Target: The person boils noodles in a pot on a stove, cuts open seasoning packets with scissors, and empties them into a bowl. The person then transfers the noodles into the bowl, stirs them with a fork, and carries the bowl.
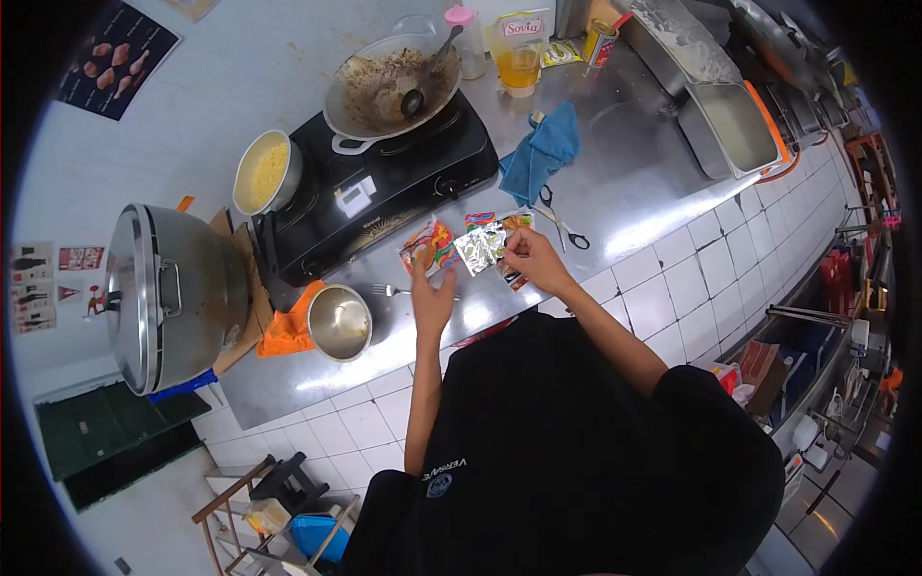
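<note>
My right hand (535, 261) pinches the right edge of a silver foil sachet (477, 252) above the steel counter. My left hand (432, 296) is open, thumb and fingers apart, at the lower edge of a red printed noodle packet (437, 237); whether it touches the packet I cannot tell. Other colourful packets (517, 222) lie partly hidden behind the sachet and my right hand. A fork (392, 290) rests left of my left hand. Black-handled scissors (563, 223) lie beyond my right hand, beside a blue cloth (543, 154).
A black gas stove (403, 182) carries a wok (370, 91) with a ladle and a pot (249, 197) of yellow noodles. Nearer stand a steel bowl (339, 324) on an orange cloth (286, 331) and a large lidded pot (197, 288). An oil jug (519, 67) stands at the back.
</note>
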`<state>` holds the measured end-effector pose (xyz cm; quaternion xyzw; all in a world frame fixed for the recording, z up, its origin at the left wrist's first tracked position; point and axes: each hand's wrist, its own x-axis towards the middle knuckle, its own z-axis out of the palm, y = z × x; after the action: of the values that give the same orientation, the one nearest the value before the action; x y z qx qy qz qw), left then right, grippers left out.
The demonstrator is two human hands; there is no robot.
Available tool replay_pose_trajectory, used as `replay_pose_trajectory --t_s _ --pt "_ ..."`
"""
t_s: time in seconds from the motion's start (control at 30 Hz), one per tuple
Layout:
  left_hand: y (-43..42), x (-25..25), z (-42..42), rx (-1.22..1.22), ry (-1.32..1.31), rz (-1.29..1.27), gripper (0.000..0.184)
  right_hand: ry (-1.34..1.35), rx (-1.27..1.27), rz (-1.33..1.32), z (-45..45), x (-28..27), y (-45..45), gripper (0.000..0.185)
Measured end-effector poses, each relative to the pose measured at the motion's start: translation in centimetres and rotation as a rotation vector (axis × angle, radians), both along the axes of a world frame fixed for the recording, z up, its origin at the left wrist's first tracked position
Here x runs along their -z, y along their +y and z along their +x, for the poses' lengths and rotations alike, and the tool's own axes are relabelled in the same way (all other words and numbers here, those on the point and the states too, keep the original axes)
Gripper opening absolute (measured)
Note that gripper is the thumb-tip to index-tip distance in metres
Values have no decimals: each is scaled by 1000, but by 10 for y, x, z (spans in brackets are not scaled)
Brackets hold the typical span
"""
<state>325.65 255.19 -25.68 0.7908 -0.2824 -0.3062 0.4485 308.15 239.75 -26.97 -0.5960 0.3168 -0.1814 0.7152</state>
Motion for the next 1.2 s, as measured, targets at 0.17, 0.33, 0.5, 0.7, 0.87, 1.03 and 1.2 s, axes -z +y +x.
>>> replay_pose_trajectory --t_s 0.17,0.33,0.5,0.7,0.87,1.03,1.2 --pt "-32 -14 -47 -144 745 -283 27 37 -92 -27 -9 -7 8 7" --pt "-17 16 -45 -358 915 -446 17 453 104 -803 -59 28 -52 27" --pt "-16 -4 -50 -405 975 -579 16 789 -145 -853 -80 38 -81 44" --pt "-9 4 -57 -275 1061 -452 28 572 -281 -643 -92 27 -91 75" --pt "-14 -11 -74 -294 1007 -299 36 634 -587 -1031 -84 13 -121 86" --pt "-14 -37 -87 -355 734 -269 38 634 -755 -1103 -91 0 -124 67" --pt "3 -31 -70 -490 825 -344 27 664 -537 -1091 -113 29 -105 39"
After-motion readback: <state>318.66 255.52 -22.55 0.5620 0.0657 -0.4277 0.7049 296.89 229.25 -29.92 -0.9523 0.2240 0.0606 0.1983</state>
